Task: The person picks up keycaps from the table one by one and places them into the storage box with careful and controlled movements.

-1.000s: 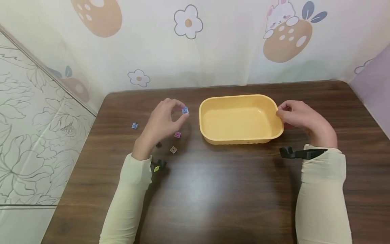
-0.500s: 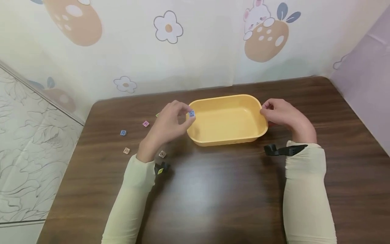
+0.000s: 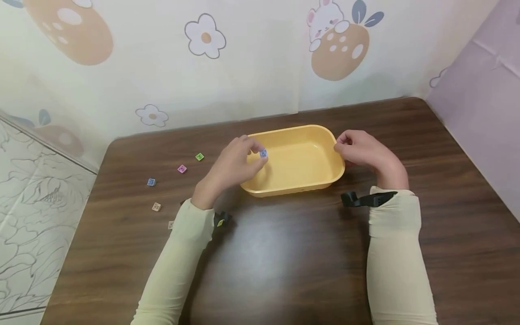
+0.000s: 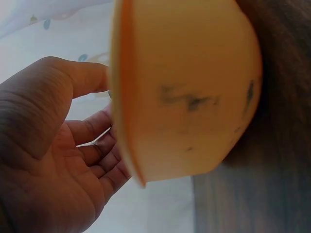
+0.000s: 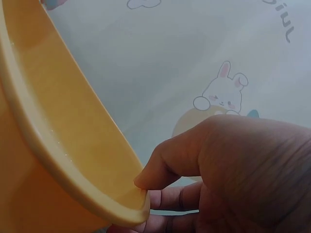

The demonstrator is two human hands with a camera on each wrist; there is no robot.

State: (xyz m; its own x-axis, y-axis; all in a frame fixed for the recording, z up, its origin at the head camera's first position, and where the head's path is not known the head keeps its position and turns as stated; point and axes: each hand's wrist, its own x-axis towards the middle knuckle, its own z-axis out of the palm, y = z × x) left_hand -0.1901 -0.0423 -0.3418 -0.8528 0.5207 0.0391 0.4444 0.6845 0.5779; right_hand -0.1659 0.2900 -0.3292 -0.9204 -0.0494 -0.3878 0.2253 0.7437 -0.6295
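Note:
Between thumb and fingertips my left hand (image 3: 235, 163) pinches a small blue square tile (image 3: 263, 153), held over the left end of a yellow plastic basin (image 3: 300, 186). The basin's outer wall (image 4: 189, 97) hides the left fingertips in the left wrist view. At the basin's right end my right hand (image 3: 361, 149) grips the rim, thumb on the inside and fingers outside, as the right wrist view shows on the rim (image 5: 73, 179). The part of the basin's floor in view holds nothing.
Left of the basin lie several loose tiles: green (image 3: 199, 156), pink (image 3: 182, 169), blue (image 3: 151, 182), tan (image 3: 156, 206) and a whitish one (image 3: 171, 224) partly behind the left sleeve. A patterned wall (image 3: 252, 72) runs along the back edge of the brown wooden table (image 3: 276, 262).
My left hand has carried the blue tile rightward from beside the basin to above its left end. The right hand keeps its grip on the rim. The head view has shifted to the right.

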